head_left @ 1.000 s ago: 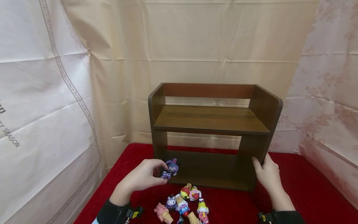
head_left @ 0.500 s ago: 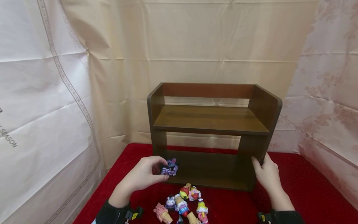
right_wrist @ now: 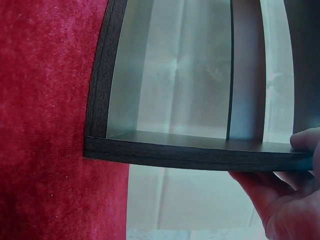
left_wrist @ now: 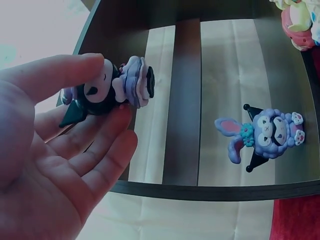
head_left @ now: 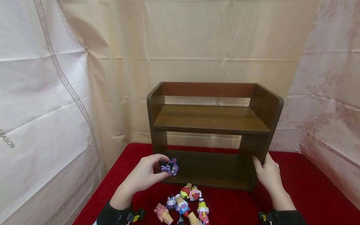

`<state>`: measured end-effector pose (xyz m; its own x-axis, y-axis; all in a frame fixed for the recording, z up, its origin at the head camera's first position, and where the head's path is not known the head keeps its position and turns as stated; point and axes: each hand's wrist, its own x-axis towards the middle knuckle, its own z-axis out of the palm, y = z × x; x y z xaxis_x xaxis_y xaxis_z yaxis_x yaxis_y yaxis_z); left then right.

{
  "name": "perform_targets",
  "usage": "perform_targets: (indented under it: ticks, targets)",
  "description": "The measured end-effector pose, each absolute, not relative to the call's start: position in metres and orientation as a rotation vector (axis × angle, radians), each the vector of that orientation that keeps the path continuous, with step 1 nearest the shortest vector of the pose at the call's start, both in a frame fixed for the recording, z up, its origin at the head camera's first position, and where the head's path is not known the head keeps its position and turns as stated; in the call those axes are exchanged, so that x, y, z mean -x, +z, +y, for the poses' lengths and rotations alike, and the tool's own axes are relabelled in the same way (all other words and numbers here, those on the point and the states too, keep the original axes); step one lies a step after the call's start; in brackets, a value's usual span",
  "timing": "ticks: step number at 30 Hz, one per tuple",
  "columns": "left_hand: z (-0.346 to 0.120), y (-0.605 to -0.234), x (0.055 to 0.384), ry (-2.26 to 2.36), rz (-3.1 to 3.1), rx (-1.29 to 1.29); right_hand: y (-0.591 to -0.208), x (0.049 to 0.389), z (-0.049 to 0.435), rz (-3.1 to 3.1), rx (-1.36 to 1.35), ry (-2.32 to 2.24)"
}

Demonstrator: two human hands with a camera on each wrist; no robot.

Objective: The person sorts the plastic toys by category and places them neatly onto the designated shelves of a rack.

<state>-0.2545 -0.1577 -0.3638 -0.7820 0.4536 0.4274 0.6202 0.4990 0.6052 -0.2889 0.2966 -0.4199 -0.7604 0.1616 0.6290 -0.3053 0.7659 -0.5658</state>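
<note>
My left hand pinches a small black-and-purple figurine between thumb and fingers, at the left end of the lower shelf. In the left wrist view the figurine's head lies under the thumb and its ruffled purple skirt points out of the hand. Close by, a purple bunny-eared figurine stands upright on the shelf board, apart from the held one; in the head view the held one partly hides it. My right hand grips the front edge of the right side panel of the brown wooden shelf, thumb inside, fingers outside.
Several colourful figurines lie heaped in front of the shelf, among them a pink ice-cream-cone one, a cow-like one and a yellow-and-pink one. A red cloth covers the table. Hanging fabric surrounds it.
My left hand has risen slightly with the held figurine, which now covers more of the bunny-eared figurine in the head view. The right hand keeps its grip on the shelf.
</note>
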Motion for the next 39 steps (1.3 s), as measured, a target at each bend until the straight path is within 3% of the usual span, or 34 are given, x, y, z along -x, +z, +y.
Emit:
perform_targets:
  ticks: [39]
  targets:
    - [-0.132, -0.373, 0.267, -1.081, -2.512, 0.926, -0.420, 0.288, 0.297, -2.296, -0.095, 0.887]
